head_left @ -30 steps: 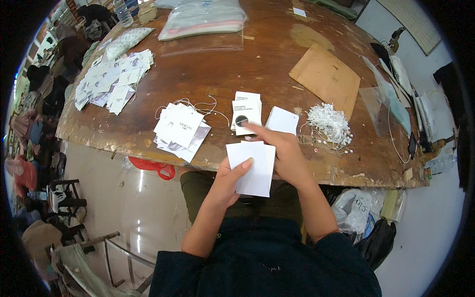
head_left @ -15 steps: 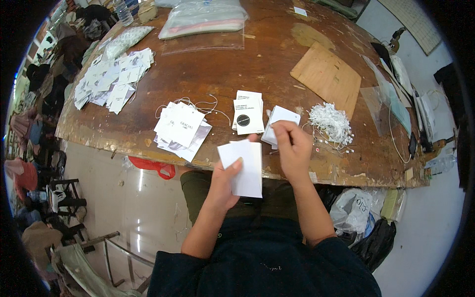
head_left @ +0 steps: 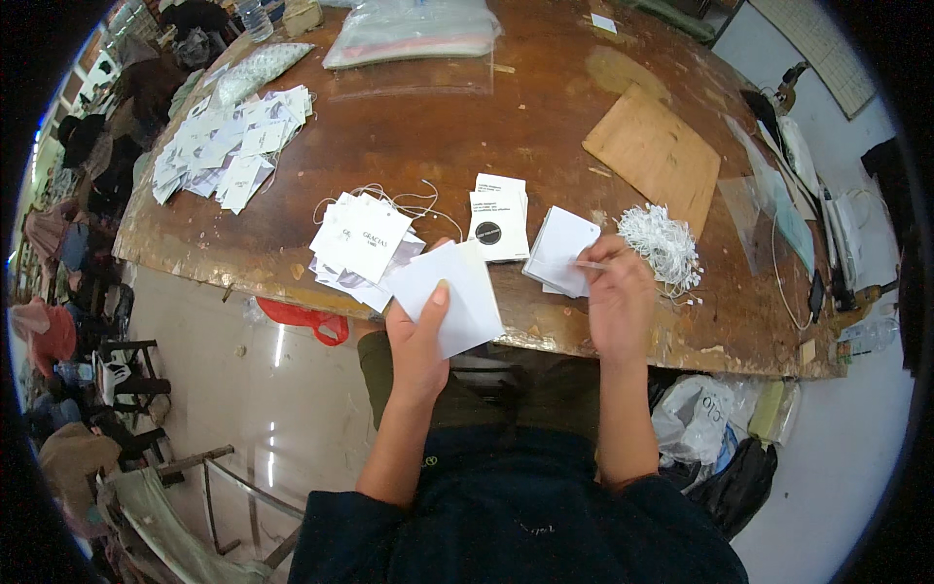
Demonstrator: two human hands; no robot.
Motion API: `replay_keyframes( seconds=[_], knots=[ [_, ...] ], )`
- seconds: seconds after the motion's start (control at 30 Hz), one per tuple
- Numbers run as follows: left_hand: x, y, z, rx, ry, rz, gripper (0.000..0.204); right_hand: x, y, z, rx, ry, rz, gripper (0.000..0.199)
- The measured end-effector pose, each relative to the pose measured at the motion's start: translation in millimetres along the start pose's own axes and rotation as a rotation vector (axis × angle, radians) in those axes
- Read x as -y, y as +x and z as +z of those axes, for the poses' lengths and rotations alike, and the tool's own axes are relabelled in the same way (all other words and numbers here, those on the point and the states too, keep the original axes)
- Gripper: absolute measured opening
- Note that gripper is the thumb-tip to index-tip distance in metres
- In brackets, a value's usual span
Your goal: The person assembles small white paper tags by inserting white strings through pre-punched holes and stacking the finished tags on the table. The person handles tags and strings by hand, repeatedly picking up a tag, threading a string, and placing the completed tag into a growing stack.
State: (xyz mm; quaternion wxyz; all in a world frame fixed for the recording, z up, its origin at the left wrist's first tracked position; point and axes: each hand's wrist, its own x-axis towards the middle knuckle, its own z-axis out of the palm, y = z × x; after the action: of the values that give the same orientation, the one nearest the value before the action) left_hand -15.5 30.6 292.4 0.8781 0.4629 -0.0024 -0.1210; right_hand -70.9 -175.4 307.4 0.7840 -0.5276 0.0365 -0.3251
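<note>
My left hand (head_left: pixel 420 336) grips a few white paper tags (head_left: pixel 452 297) above the table's front edge, thumb flat on the top one. My right hand (head_left: pixel 623 297) is closed in a pinch at the near right corner of a stack of white tags (head_left: pixel 561 243); a pale sliver shows at its fingertips, too blurred to name. Just beyond that hand lies a bundle of white tag strings (head_left: pixel 662 241). Printed tags with a black circle (head_left: pixel 498 222) rest left of the stack. A pile of strung white tags (head_left: pixel 360 238) sits beyond my left hand.
A wooden table (head_left: pixel 467 127) carries a larger heap of tags (head_left: pixel 229 146) at the far left, a filled clear bag (head_left: pixel 261 73), stacked plastic sleeves (head_left: pixel 413 34) and a thin wooden board (head_left: pixel 654 156). Bags (head_left: pixel 696 414) lie below its right edge.
My left hand has moved left and slightly up with its tags, now turned at a slant. My right hand has shifted right and down, away from the tags in my left hand.
</note>
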Motion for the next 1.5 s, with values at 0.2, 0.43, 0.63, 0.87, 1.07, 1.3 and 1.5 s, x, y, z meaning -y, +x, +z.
replay_keyframes(
  seconds=[0.2,0.43,0.63,0.87,1.07,1.3,1.5],
  knots=[
    [7,-6,5,0.071,0.199,0.038,0.033,24,-10,35,0.097,-0.231,-0.091,0.007],
    [3,-10,5,0.107,0.361,0.158,0.032,13,-25,73,0.117,-0.269,0.220,0.014],
    [1,-12,4,0.120,0.385,0.182,0.029,7,-24,80,0.192,-0.628,-0.025,0.007],
    [1,-14,2,0.136,0.433,0.224,0.025,-2,-18,81,0.269,-0.908,-0.404,0.007],
    [6,-7,1,0.108,0.776,0.689,0.015,-10,-21,83,0.239,-0.912,-0.386,0.006],
    [0,8,-11,0.144,1.321,1.208,0.018,0,-18,71,0.086,-0.121,0.630,0.020],
    [4,4,-9,0.071,1.442,1.301,0.018,0,-20,74,0.106,0.018,0.621,0.017]
  ],
)
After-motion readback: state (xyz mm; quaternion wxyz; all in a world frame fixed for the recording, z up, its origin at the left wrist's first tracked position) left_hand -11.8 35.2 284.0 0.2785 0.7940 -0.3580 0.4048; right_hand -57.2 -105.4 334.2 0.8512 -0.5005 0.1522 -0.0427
